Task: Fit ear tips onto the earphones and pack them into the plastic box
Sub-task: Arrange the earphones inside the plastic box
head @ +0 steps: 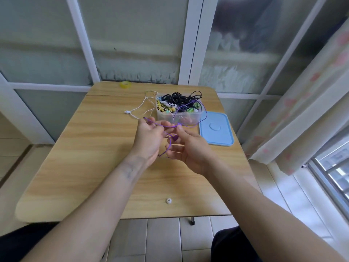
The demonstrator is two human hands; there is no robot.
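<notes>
Above the bench middle, both hands are working a purple earphone cable. Left hand is pinching the cable near its fingertips, fingers curled. Right hand is pinching the same cable between thumb and forefinger, other fingers spread loosely. The cable is running taut between the hands, looping below them, and another strand is trailing up into the box. The box is sitting near the far right corner, packed with tangled black, yellow and green earphones. A blue lid is lying flat just right of the box, near the right edge. A white cable is lying on the bench left of the box. One white ear tip is sitting alone near the near edge. A yellow tape roll is sitting at the far edge.
</notes>
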